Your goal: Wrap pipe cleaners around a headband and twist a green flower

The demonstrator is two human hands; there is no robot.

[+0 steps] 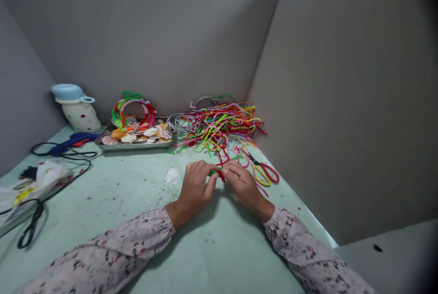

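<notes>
Head view, left hand point(198, 185), right hand point(243, 186), both pinching fuzzy, bent red-and-green stems point(221, 175)

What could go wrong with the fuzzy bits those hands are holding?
The small red and green fuzzy stems might slip or bend the wrong way, because the left hand and right hand hold them just at the fingertips. They could also get tangled with the loose, multicoloured heap of fuzzy stems behind the hands. And the scissors with red and yellow handles lie beside the right hand, so it could bump them.
</notes>
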